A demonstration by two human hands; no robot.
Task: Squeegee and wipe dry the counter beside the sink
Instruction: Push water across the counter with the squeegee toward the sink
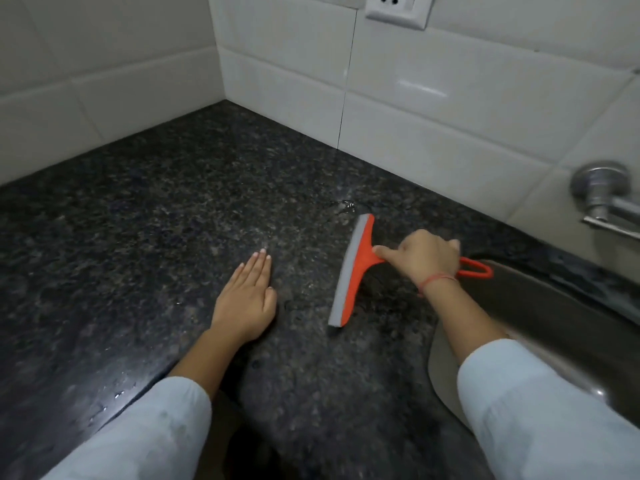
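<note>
An orange squeegee [355, 271] with a grey blade rests blade-down on the dark speckled granite counter [166, 202], just left of the sink. My right hand [424, 259] is closed around its handle, whose loop end sticks out over the sink rim. My left hand [247, 301] lies flat on the counter, palm down, fingers together, a short way left of the blade. A small puddle of water [346, 206] glints just beyond the blade's far end. Water drops [114, 400] sit near the counter's front left edge.
A steel sink [554, 323] fills the lower right. A metal tap [606, 195] juts from the white tiled wall [433, 109] above it. A wall socket [398, 8] sits high up. The two tiled walls meet in a corner behind the counter.
</note>
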